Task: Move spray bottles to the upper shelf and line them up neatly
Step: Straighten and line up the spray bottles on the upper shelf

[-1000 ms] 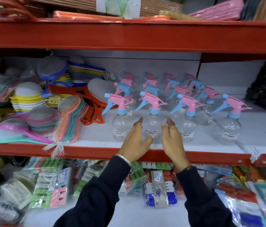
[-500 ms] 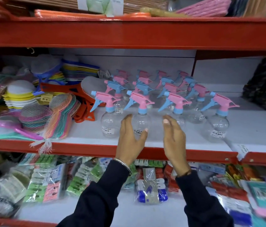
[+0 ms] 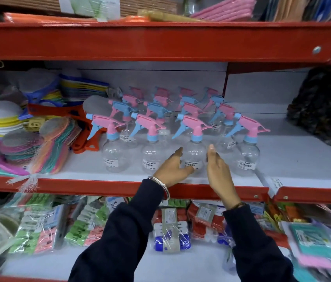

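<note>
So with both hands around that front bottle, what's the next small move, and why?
Probably close both hands on the third front bottle and nudge it into line. The left hand and right hand flank it, open, and the gaps in the front row look uneven.

The clear spray bottles in the front row each carry a small white price sticker low on the body: the leftmost bottle [image 3: 114, 154] shows a barcode and "35.00", the second bottle [image 3: 152, 157] also ends in "35.00", and the rightmost bottle [image 3: 247, 157] has a heading that seems to end in "MART" over small blurred print. The sticker on the third bottle [image 3: 194, 157] is partly hidden by a thumb and too blurred to read
</note>
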The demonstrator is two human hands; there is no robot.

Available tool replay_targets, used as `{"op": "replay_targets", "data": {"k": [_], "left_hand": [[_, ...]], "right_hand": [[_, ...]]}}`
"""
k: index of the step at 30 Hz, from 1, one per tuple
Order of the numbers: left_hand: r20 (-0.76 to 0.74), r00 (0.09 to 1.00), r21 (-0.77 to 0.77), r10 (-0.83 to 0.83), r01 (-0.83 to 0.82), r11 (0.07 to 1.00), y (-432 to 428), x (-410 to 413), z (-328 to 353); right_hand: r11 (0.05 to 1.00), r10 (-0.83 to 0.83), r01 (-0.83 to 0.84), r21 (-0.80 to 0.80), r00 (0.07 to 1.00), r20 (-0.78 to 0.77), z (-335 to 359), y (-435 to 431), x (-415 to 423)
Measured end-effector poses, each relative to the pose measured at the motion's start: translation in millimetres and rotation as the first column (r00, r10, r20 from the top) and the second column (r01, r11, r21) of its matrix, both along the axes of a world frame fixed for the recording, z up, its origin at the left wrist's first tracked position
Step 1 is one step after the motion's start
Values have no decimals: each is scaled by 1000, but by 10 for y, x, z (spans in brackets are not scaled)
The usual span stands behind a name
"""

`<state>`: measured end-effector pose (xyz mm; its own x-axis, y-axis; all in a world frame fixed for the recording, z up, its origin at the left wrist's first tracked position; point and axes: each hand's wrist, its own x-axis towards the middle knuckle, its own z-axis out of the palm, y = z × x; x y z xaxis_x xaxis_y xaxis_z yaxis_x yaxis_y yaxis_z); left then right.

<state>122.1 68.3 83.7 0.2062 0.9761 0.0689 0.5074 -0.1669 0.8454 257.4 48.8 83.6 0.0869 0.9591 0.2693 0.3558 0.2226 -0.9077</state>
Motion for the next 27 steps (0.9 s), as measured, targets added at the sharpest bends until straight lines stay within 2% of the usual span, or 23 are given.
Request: {"op": "replay_targets", "data": {"k": [4,6,8,9,11,13,16,19,22,27], "left_hand": [[-35,997,34,66,-65,997,-59,50,-68],[-19,981,175,191,-185,967,-169,159,-84],[113,956,407,271,-294,865,-324,317,-98],[173,953,492,249,-303,816,-394,414,-103],[189,971,545,146,-228,807,-461,623,-126],[117,992,474,44,-95,875,-416,817,-122],[14,997,219,-76,71,973,-222,1042,-41],[5,987,54,-160,159,986,-111,1166,101],[19,982,18,-190,190,982,-102,1199,162],[-73,991,25,-114,116,993,-113,1077,60]], "right_hand": [[999,5,-5,45,1000,-11,-24,-22,86],[989,-37,50,140,995,-93,-77,-64,168],[952,-132,181,247,971,-201,-144,-122,289],[923,-187,255,288,952,-243,-169,-147,366],[864,-278,371,341,915,-292,-191,-166,547],[848,-331,421,323,895,-298,-168,-133,716],[889,-355,402,218,907,-227,-134,-14,901],[930,-308,333,153,937,-165,-117,63,987],[954,-242,267,134,954,-180,-75,51,1015],[977,-163,186,104,967,-198,-30,58,989]]}}
